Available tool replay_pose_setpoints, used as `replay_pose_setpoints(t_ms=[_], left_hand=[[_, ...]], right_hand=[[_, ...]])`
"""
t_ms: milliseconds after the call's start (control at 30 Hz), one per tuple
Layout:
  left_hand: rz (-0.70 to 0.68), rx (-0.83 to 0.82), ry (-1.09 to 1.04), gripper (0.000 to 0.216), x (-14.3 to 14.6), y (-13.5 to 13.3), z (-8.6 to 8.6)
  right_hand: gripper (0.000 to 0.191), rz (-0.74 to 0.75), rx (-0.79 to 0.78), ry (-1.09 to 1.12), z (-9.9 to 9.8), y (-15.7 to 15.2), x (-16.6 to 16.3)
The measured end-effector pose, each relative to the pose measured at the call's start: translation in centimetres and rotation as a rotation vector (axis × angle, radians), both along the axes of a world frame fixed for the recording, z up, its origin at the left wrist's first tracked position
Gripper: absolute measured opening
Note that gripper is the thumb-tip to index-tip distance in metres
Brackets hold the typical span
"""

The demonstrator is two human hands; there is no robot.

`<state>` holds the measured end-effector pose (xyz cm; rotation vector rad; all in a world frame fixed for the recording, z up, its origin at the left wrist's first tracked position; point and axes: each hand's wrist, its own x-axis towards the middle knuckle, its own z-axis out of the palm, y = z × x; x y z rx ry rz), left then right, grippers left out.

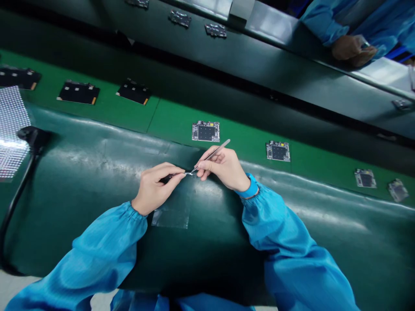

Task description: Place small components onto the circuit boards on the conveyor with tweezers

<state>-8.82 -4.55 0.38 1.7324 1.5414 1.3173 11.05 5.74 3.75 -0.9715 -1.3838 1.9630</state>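
My left hand point(155, 183) is closed in a pinch on a small dark part point(171, 176) held just above the dark green mat point(97, 172). Gripped like a pen in my right hand point(225, 167), metal tweezers point(210, 155) point left, their tips touching that small part at its right end. Both hands meet over the middle of the mat. Under my left wrist a clear plastic sheet point(171, 217) lies flat on the mat. Blue sleeves cover both arms.
Beyond the mat runs a green conveyor belt point(168, 119) carrying circuit boards point(205, 131) point(278, 151) point(365, 178) and dark boards point(78, 92) point(134, 91). A black cable point(19, 190) crosses the left side. Another person's hand point(352, 48) in blue sleeves rests at the far right.
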Motion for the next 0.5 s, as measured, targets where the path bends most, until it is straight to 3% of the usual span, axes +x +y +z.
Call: replay_pose_setpoints(t_ms=[300, 500], left_hand=[[0.000, -0.019, -0.003, 0.007, 0.0, -0.1, 0.1], [0.023, -0.018, -0.004, 0.007, 0.1, -0.3, 0.1]], right_hand=[[0.034, -0.062, 0.046, 0.021, 0.1, 0.4, 0.3], [0.037, -0.383, 0.261, -0.083, -1.1, 6.9, 1.3]])
